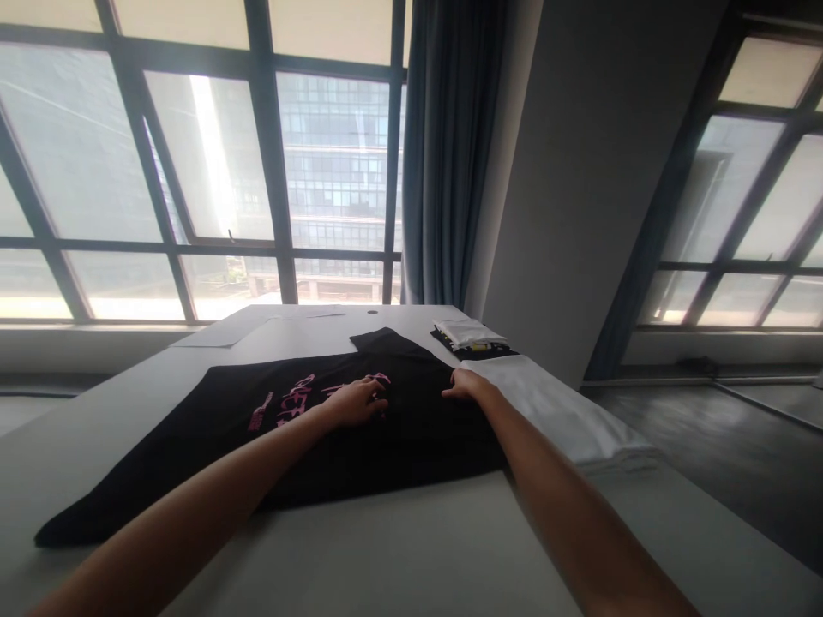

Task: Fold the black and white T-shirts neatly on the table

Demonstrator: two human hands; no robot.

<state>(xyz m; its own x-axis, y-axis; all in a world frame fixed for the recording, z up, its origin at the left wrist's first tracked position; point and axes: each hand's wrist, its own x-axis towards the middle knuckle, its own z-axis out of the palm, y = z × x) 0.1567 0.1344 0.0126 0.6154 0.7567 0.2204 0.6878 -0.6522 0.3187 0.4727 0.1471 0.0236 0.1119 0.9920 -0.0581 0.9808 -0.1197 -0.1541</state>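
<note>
A black T-shirt (411, 463) with pink lettering lies spread on the white table, a sleeve pointing to the far side. My left hand (358, 401) rests over the print, palm down with its fingers stretched out on the cloth. At the shirt's right edge, my right hand (469, 385) has its fingers bent and closed on the black fabric. Just right of that hand lies a folded white cloth (553, 411), close beside the shirt.
The white table (411, 557) reaches toward the windows. Behind the right hand sits a small stack of packed garments (469, 334), white on top of black. Papers (225, 332) lie at the far left. A blue curtain (443, 154) and a grey pillar (579, 171) stand beyond.
</note>
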